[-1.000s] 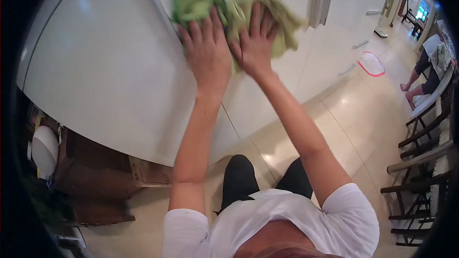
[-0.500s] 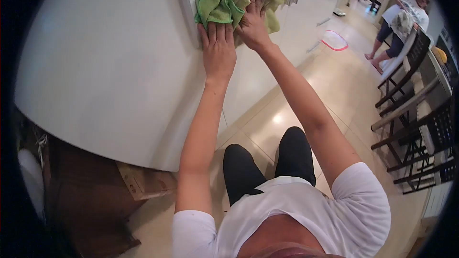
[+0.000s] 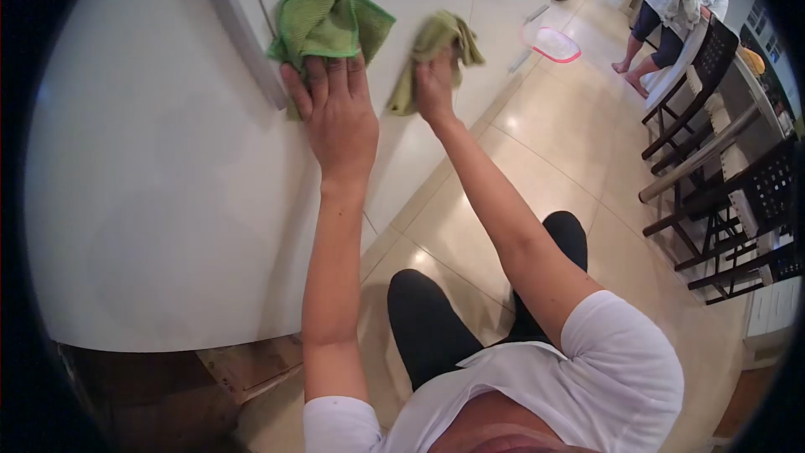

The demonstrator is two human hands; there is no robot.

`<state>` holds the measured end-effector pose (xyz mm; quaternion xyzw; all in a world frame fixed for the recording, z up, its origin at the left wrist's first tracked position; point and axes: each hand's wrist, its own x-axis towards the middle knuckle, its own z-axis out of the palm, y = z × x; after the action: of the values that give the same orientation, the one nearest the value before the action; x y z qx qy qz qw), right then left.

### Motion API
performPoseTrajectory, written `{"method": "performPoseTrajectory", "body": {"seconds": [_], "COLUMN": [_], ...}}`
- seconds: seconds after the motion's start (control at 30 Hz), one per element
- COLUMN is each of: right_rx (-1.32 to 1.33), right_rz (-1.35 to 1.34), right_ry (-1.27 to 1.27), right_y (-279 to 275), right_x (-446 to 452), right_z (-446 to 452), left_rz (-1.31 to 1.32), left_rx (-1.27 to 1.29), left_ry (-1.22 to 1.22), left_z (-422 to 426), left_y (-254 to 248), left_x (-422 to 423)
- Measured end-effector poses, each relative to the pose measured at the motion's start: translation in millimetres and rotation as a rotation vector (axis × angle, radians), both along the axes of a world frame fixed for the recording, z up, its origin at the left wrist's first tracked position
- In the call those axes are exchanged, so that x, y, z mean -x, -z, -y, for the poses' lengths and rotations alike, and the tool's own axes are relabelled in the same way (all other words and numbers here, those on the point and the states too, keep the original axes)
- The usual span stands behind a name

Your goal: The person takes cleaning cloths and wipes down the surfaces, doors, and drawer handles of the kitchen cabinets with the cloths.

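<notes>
My left hand [image 3: 337,122] lies against the white cabinet front [image 3: 168,159], its fingertips tucked under a green cloth [image 3: 323,21] with a brighter green edge. To its right, my right hand [image 3: 436,88] is closed round a bunched yellow-green cloth [image 3: 449,38], a little blurred. The two cloths are apart. A long pale handle [image 3: 239,25] runs along the cabinet just left of my left hand.
Dark chairs [image 3: 713,59] stand along a counter at the right. Another person [image 3: 671,13] stands beyond them, holding a cloth. A pink-rimmed item [image 3: 555,45] lies on the tiled floor. A cardboard box [image 3: 251,367] is at lower left.
My right hand has drawn away from my left and gathered its cloth into a bunch. My left hand has shifted left with the green cloth. The view has turned, showing more chairs.
</notes>
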<state>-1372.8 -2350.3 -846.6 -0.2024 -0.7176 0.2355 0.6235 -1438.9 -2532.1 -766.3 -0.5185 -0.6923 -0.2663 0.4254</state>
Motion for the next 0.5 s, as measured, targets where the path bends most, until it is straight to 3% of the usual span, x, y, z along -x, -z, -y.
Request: {"method": "performPoseTrajectory", "body": {"seconds": [0.07,0.17,0.2,0.3,0.37,0.5], "right_rx": [0.211,-0.122,0.178,-0.266,-0.427,-0.191], "right_rz": [-0.037,0.311,-0.068,0.172,0.194,0.133], "right_ry": [0.087,0.289,-0.032,0.023,0.035,-0.017], "right_y": [72,103,16,-38,-25,46], "right_x": [0,17,3,10,14,4], "right_z": [-49,-77,-2,46,30,-17], "left_rz": [-0.022,-0.032,-0.042,-0.058,-0.063,-0.004], "left_rx": [-0.011,-0.057,-0.076,-0.074,-0.054,0.179], "left_ry": [-0.064,-0.107,-0.125,-0.182,-0.217,-0.241], "left_z": [-3,-10,-12,-23,-31,-41], "left_y": [0,2,2,15,32,118], "left_x": [-2,-4,-5,-6,-5,-13]}}
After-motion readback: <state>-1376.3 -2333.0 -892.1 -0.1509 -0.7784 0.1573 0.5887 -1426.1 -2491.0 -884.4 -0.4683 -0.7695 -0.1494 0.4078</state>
